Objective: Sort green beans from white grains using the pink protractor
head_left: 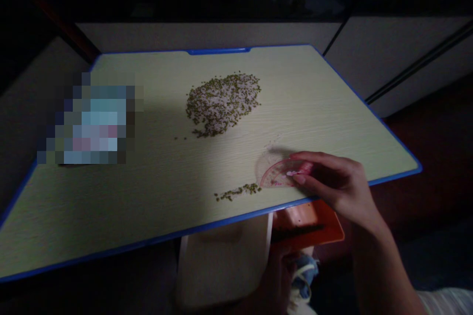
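Note:
My right hand (336,182) pinches a clear pink half-round protractor (279,174) between thumb and fingers, low over the near right part of the table. The protractor's left end is by a short row of green beans and pale grains (238,192) near the table's front edge. Farther back, a wide heap of green beans mixed with pale grains (223,101) is spread on the tabletop. I cannot make out my left hand.
The light folding table (158,192) has a blue rim. A blurred-out blue and pink item (101,123) lies at its left. Below the front edge are a cream container (225,266) and an orange container (328,229). A cabinet front (399,49) stands behind.

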